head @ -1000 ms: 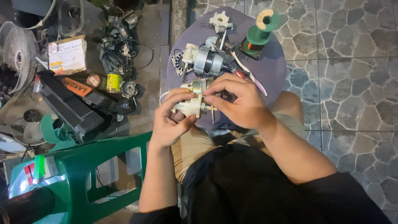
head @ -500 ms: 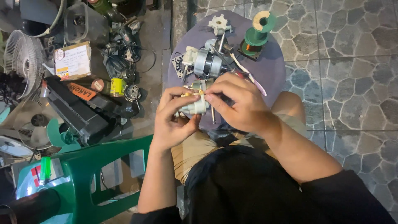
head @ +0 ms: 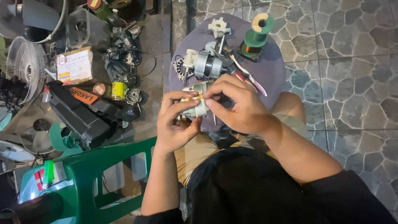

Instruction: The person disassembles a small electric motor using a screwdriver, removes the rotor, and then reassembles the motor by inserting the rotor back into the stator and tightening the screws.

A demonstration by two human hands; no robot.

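- Pale cream plastic motor part (head: 198,108) held at centre frame, just above the lap, over the near edge of a round purple stool top (head: 273,70).
- Left hand (head: 176,124) curled around the part from below and from the left, thumb and fingers closed on its body.
- Right hand (head: 238,103) arched over the part from the right, fingertips (head: 209,102) pinched on a small yellowish piece at its top edge.
- Both hands touching the same part and nearly touching each other.
- Grey metal fan motor (head: 207,64) with a protruding shaft lying on the stool top, just above the hands.
- White star-shaped plastic hub (head: 218,27) at the far edge of the stool, upper centre.
- Green spool of copper wire (head: 258,35) standing to the right of the hub, near the stool's upper right edge.
- Red-handled tool (head: 244,79) lying diagonally on the stool, partly hidden by the right hand.
- Green plastic chair (head: 83,178) in the lower left of the frame, beside the left forearm.
- Long black housing (head: 76,116) on the ground at left, with a yellow tape roll (head: 119,90) just to its upper right.
- White fan guard (head: 27,68) at the far left edge and a small cardboard box (head: 74,65) beside it.
- Grey stone paving (head: 352,83) across the right half of the frame.
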